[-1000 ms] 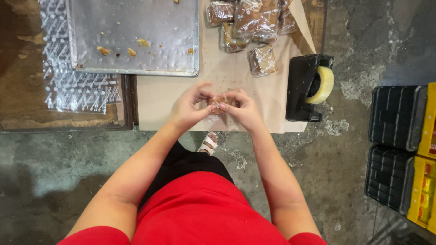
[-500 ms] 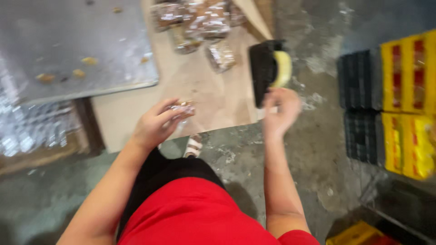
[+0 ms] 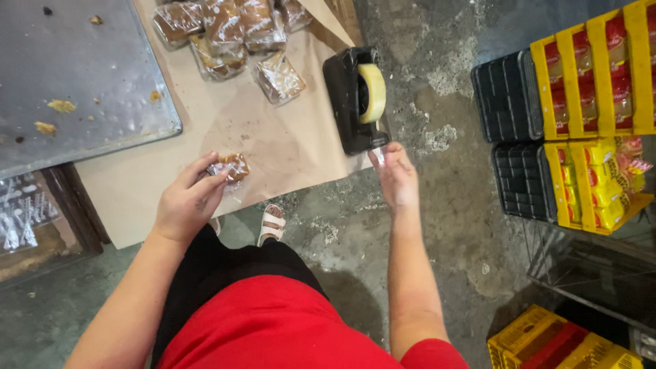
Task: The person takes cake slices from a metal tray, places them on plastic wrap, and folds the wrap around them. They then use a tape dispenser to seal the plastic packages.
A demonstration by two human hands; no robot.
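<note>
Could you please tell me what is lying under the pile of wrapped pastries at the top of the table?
The wrapped pastries lie on a sheet of brown paper spread over the table, beside a metal tray. The table surface beneath the paper is covered and cannot be seen.

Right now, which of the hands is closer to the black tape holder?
The right hand. Its fingertips are at the front end of the black tape holder. The left hand is well off to the side, holding a small wrapped cake over the brown paper.

The left hand (image 3: pixel 186 201) pinches a wrapped pastry (image 3: pixel 231 167) on the paper-covered counter (image 3: pixel 273 137), left of the black tape dispenser (image 3: pixel 355 99). The right hand (image 3: pixel 396 179) pulls tape just below the dispenser.
</note>
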